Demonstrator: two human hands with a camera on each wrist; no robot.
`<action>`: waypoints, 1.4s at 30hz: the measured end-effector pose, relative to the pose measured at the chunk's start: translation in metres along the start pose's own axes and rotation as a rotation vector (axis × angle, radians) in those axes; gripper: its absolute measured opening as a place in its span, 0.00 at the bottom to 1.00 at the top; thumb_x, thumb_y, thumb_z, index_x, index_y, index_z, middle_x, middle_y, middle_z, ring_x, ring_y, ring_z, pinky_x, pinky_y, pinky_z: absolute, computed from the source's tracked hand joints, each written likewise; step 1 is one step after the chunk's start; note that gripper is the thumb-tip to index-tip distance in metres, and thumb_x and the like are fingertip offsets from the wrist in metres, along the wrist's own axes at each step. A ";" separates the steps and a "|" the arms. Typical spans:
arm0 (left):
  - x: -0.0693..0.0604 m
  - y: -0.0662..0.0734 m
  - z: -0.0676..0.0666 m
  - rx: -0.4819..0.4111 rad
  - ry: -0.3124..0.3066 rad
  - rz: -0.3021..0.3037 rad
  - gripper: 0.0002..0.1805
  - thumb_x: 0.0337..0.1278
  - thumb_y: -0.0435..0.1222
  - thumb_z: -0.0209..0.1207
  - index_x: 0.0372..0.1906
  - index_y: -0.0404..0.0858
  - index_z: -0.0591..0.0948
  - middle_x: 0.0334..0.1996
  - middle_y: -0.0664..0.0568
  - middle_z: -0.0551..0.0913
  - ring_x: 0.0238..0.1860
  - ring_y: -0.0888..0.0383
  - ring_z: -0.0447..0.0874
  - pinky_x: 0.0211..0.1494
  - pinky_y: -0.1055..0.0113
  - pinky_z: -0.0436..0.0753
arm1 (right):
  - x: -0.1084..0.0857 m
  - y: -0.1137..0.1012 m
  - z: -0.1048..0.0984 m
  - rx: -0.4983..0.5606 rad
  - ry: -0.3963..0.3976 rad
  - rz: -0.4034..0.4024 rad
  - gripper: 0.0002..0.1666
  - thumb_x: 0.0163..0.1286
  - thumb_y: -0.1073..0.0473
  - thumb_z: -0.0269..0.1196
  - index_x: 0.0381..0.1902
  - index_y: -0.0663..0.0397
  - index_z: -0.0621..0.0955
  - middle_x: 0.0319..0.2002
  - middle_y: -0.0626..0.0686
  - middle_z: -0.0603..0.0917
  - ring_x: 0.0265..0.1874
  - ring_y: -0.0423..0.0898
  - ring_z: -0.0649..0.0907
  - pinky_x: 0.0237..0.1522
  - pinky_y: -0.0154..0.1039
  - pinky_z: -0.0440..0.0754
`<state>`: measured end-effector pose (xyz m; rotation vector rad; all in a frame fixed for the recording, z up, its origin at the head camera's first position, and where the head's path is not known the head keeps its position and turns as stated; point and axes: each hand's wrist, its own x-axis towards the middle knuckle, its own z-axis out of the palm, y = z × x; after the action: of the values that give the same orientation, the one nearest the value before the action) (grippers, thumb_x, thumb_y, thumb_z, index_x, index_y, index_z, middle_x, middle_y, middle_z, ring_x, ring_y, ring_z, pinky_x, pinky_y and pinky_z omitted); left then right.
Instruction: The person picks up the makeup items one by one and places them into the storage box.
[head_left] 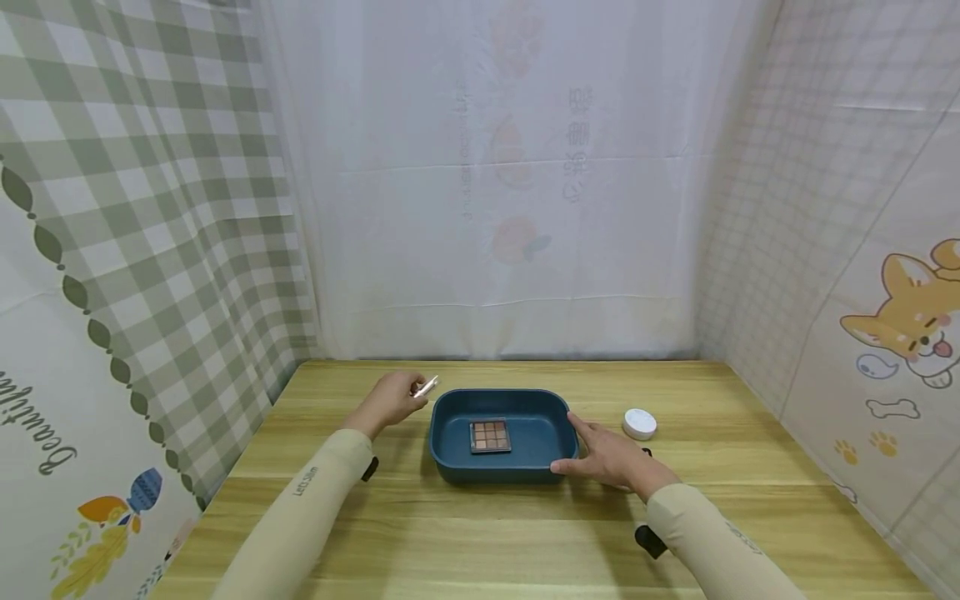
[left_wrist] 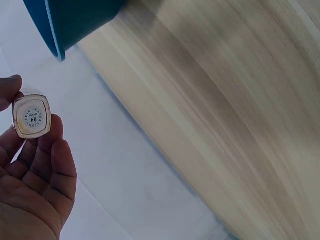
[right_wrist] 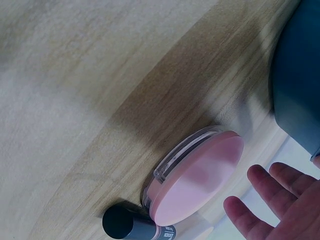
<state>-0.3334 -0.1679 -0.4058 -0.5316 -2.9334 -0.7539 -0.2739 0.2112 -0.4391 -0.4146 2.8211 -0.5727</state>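
Note:
My left hand (head_left: 395, 398) pinches a slim whitish lipstick tube (head_left: 425, 387) just left of a dark teal basin (head_left: 442, 467). In the left wrist view the tube's squared end (left_wrist: 33, 118) bears a round sticker reading 04. An eyeshadow palette (head_left: 490, 436) with several brown pans lies inside the basin. My right hand (head_left: 611, 457) rests at the basin's right end, thumb and forefinger spread against its rim. The other right fingers (right_wrist: 275, 192) extend loosely, near a pink round compact (right_wrist: 197, 185) and a black-capped tube (right_wrist: 132, 222).
A white round container (head_left: 640, 423) stands on the wooden table (head_left: 420, 542), right of the basin. Hanging cloths surround the table at the back (head_left: 480, 275), left (head_left: 150, 208) and right (head_left: 795, 208).

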 end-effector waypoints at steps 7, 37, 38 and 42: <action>0.002 0.007 0.005 -0.016 0.016 -0.013 0.06 0.58 0.31 0.66 0.40 0.35 0.84 0.29 0.51 0.81 0.29 0.57 0.77 0.34 0.61 0.78 | 0.000 0.000 0.000 -0.015 0.005 -0.005 0.68 0.56 0.22 0.63 0.79 0.56 0.52 0.71 0.70 0.63 0.64 0.67 0.72 0.59 0.64 0.70; 0.003 0.046 0.018 -0.056 0.082 -0.075 0.06 0.55 0.29 0.63 0.37 0.30 0.83 0.26 0.49 0.81 0.25 0.56 0.77 0.30 0.64 0.79 | 0.000 0.000 0.001 -0.010 -0.002 0.000 0.67 0.57 0.25 0.64 0.79 0.57 0.52 0.71 0.71 0.62 0.63 0.67 0.72 0.58 0.65 0.71; 0.003 0.047 0.019 -0.066 0.084 -0.089 0.06 0.55 0.29 0.63 0.37 0.30 0.83 0.27 0.48 0.81 0.25 0.56 0.77 0.30 0.65 0.79 | 0.000 0.000 0.001 -0.012 -0.003 0.001 0.67 0.57 0.24 0.64 0.79 0.57 0.52 0.71 0.71 0.62 0.63 0.67 0.73 0.58 0.65 0.71; 0.005 0.053 0.024 -0.080 0.096 -0.153 0.04 0.56 0.29 0.64 0.36 0.31 0.83 0.28 0.48 0.81 0.27 0.55 0.77 0.30 0.64 0.79 | 0.001 0.000 0.000 -0.015 -0.005 0.003 0.68 0.56 0.23 0.63 0.79 0.57 0.52 0.71 0.71 0.62 0.62 0.67 0.73 0.57 0.65 0.71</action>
<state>-0.3190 -0.1110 -0.4020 -0.2698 -2.8892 -0.8896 -0.2747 0.2107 -0.4397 -0.4134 2.8230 -0.5489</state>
